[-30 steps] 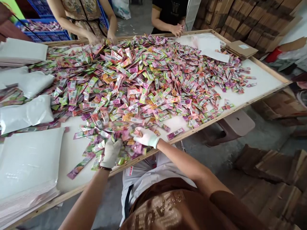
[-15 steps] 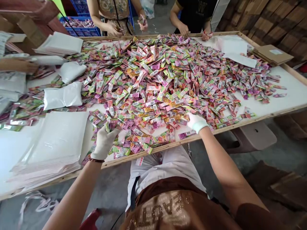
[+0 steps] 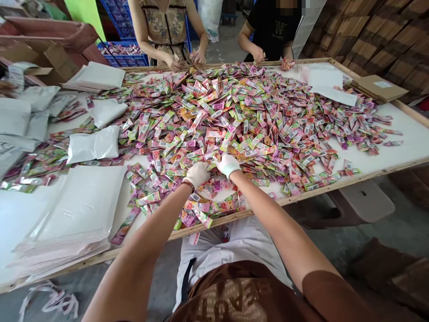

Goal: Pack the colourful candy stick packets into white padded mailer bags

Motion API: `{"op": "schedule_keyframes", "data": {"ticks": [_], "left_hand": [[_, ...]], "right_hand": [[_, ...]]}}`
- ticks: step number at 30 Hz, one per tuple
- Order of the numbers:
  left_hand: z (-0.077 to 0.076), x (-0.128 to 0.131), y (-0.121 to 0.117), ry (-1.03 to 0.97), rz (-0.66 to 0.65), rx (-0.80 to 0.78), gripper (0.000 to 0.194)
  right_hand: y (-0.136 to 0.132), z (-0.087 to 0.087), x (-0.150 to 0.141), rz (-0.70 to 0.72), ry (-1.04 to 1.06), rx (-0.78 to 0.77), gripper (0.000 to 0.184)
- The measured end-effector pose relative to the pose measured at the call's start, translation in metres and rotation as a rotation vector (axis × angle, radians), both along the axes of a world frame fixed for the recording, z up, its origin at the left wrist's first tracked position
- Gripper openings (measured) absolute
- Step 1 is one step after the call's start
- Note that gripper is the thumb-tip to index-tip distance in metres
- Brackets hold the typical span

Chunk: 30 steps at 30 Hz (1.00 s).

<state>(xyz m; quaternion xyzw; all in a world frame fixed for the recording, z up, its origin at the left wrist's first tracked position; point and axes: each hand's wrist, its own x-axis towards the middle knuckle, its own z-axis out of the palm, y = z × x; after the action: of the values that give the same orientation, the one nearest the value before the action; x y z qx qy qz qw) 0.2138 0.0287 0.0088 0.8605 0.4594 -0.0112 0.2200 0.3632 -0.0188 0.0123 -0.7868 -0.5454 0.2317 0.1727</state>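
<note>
A big heap of small coloured sachets (image 3: 241,112) in pink, green and orange covers the middle of a white table (image 3: 395,150) with a wooden rim. My left hand (image 3: 197,173) and my right hand (image 3: 228,163), both in white gloves, meet side by side at the near edge of the heap. Their fingers are curled down into the sachets, and each seems to pinch some. A small bunch of sachets (image 3: 201,208) lies between my forearms near the table's front edge.
A stack of flat white bags (image 3: 77,210) lies at the near left, with filled white bags (image 3: 94,144) behind it. Two other people (image 3: 164,27) work at the far edge. Cardboard boxes (image 3: 378,31) stand at the right, blue crates (image 3: 124,49) at the back.
My hands were apart at the heap's front edge; both have moved inward and forward and now sit together in the sachets. The view has tilted up slightly.
</note>
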Motion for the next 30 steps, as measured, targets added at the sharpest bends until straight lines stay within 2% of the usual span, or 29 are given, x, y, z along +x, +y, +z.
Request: {"op": "schedule_keyframes", "data": {"ticks": [4, 8, 11, 15, 18, 20, 22, 25, 28, 30], "left_hand": [[-0.013, -0.022, -0.007, -0.010, 0.020, -0.038, 0.016], [-0.016, -0.056, -0.019, -0.078, 0.047, -0.066, 0.018], [-0.011, -0.084, -0.023, -0.219, 0.140, -0.056, 0.020], [0.009, -0.110, -0.020, -0.531, 0.249, 0.021, 0.023], [0.025, -0.106, -0.019, -0.653, 0.248, 0.041, 0.025], [0.032, -0.094, -0.021, -0.717, 0.229, -0.067, 0.025], [0.035, -0.079, -0.027, -0.761, 0.219, -0.173, 0.020], [0.036, -0.063, -0.036, -0.815, 0.279, -0.267, 0.017], [0.034, -0.058, -0.037, -0.878, 0.317, -0.389, 0.020], [0.029, -0.056, -0.035, -0.821, 0.248, -0.422, 0.031]], "right_hand": [[-0.005, -0.015, 0.012, -0.028, 0.053, -0.074, 0.026], [-0.042, -0.022, 0.042, -0.020, 0.107, -0.110, 0.015], [-0.078, -0.019, 0.070, -0.018, 0.195, -0.068, 0.016], [-0.108, -0.008, 0.092, -0.084, 0.506, 0.168, 0.034], [-0.106, 0.002, 0.087, -0.149, 0.544, 0.176, 0.037], [-0.100, 0.006, 0.075, -0.158, 0.518, 0.143, 0.038], [-0.094, 0.008, 0.062, -0.104, 0.538, 0.157, 0.039], [-0.095, 0.007, 0.049, 0.057, 0.535, 0.216, 0.031], [-0.108, 0.006, 0.044, 0.133, 0.326, 0.138, 0.020], [-0.119, 0.005, 0.040, 0.158, 0.118, 0.006, 0.019]]}}
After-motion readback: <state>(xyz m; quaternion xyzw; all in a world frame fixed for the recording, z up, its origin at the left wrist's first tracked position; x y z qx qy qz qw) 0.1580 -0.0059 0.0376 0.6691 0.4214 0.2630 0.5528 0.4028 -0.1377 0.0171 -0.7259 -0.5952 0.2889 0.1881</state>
